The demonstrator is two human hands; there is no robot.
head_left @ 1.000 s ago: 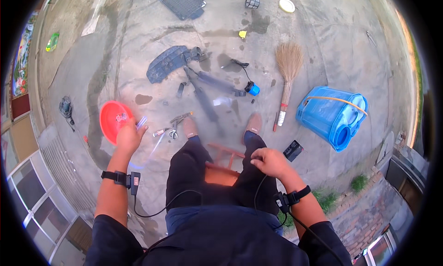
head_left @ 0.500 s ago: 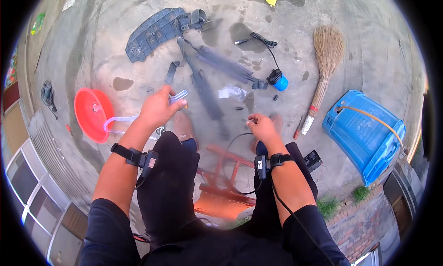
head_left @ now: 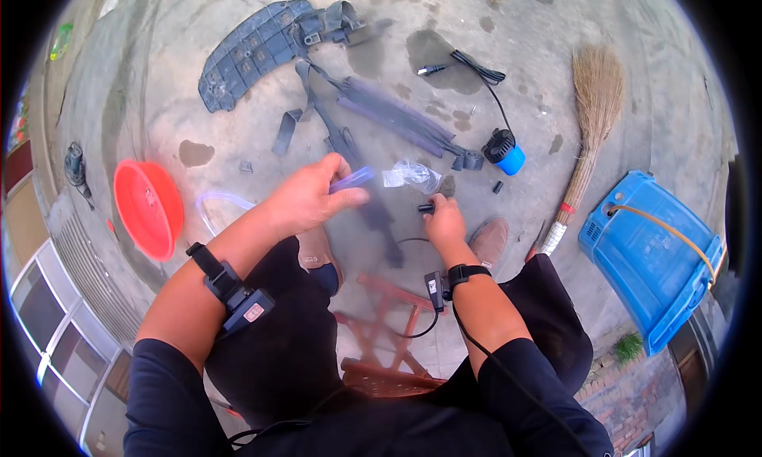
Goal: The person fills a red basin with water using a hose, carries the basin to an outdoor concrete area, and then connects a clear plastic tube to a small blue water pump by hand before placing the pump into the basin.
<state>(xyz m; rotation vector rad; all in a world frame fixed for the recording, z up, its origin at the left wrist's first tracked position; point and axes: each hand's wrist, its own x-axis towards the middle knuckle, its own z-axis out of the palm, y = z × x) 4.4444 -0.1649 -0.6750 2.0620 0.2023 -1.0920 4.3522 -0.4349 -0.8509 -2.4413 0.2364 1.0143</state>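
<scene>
My left hand (head_left: pixel 311 197) is closed round a clear plastic tube (head_left: pixel 354 179), its cut end pointing right past the fingertips. The rest of the tube loops behind my forearm near the red basin (head_left: pixel 176 219). Between finger and thumb of my right hand (head_left: pixel 446 223) is a small black cylindrical piece (head_left: pixel 425 209). A crumpled clear plastic bag (head_left: pixel 417 175) lies on the ground just beyond my hands. Farther right rests a blue and black pump (head_left: pixel 506 152) with a coiled black cable (head_left: pixel 481 70). Another small black piece (head_left: pixel 498 187) lies below the pump.
A grey plastic panel (head_left: pixel 254 54) and dark straps (head_left: pixel 389 116) lie ahead. To the right are a straw broom (head_left: pixel 597 100) and a blue plastic container (head_left: pixel 647 259) with a brown handle. A reddish stool frame (head_left: pixel 389 318) stands between my legs.
My left hand has moved right with the tube, closer to the right hand. My right hand has picked up the small black piece from the ground.
</scene>
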